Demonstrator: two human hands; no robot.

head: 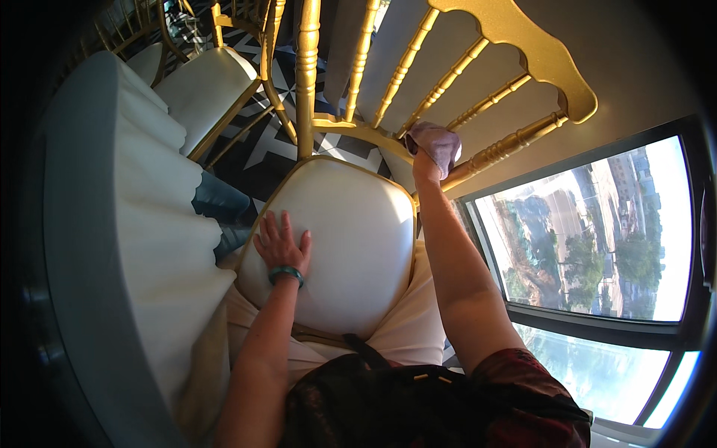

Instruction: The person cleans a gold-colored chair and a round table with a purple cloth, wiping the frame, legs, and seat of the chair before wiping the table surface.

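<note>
In front of me stands a gold spindle-back chair with a white padded seat (347, 241). My left hand (284, 246), a green bangle on its wrist, lies flat on the left part of the seat with the fingers spread. My right hand (430, 154) is largely hidden under a pale purple cloth (436, 144). It holds the cloth against the lower end of the gold chair back (358, 131), at the foot of the right-hand spindles. The fingers cannot be seen beneath the cloth.
A round table with a white scalloped tablecloth (162, 224) stands close on the left. Dark blue things (221, 199) poke out from under it. More gold chairs with white seats (207, 92) are at the upper left. A wall and a framed window (594, 241) lie to the right.
</note>
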